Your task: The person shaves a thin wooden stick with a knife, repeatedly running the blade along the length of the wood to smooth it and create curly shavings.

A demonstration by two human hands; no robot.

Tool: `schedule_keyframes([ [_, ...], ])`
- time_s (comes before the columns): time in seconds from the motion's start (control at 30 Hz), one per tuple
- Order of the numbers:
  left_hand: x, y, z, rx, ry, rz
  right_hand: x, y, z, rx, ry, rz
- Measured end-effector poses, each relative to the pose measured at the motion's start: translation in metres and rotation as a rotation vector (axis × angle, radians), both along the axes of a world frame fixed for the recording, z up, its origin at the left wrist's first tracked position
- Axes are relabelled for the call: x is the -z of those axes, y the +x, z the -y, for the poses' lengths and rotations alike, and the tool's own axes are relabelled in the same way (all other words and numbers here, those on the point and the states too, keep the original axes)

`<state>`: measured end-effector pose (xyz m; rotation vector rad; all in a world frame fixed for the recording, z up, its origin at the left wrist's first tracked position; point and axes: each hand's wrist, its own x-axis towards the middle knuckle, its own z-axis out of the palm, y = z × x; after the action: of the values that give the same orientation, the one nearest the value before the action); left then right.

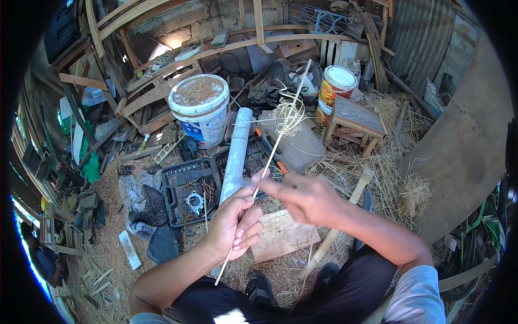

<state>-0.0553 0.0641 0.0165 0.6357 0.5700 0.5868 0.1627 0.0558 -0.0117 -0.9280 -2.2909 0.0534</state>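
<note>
Here left hand grips thin stick (fibre-wrapped), right hand alongside

Two hands, left and right, share one thin stick. Upper centre: one white bucket, one paint can, one wooden stool, one open tool case.

The right hand is motion-blurred, so its finger grip cannot be read. The left hand hides the middle of the thin stick. The grey tube disappears behind that hand at its near end
</note>
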Motion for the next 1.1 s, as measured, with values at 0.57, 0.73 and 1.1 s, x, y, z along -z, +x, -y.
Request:
schedule_keyframes([
  [0.57, 0.032, 0.011, 0.005, 0.124, 0.250, -0.118, 0.012, 0.013, -0.021, 0.217, -0.400, -0.841],
  [0.73, 0.029, 0.018, 0.003, 0.033, 0.203, -0.122, 0.000, -0.006, 0.001, 0.001, -0.305, -0.431],
  [1.1, 0.012, -0.002, -0.002, -0.081, 0.113, 0.062, 0.004, -0.011, 0.005, 0.057, 0.018, -0.047],
])
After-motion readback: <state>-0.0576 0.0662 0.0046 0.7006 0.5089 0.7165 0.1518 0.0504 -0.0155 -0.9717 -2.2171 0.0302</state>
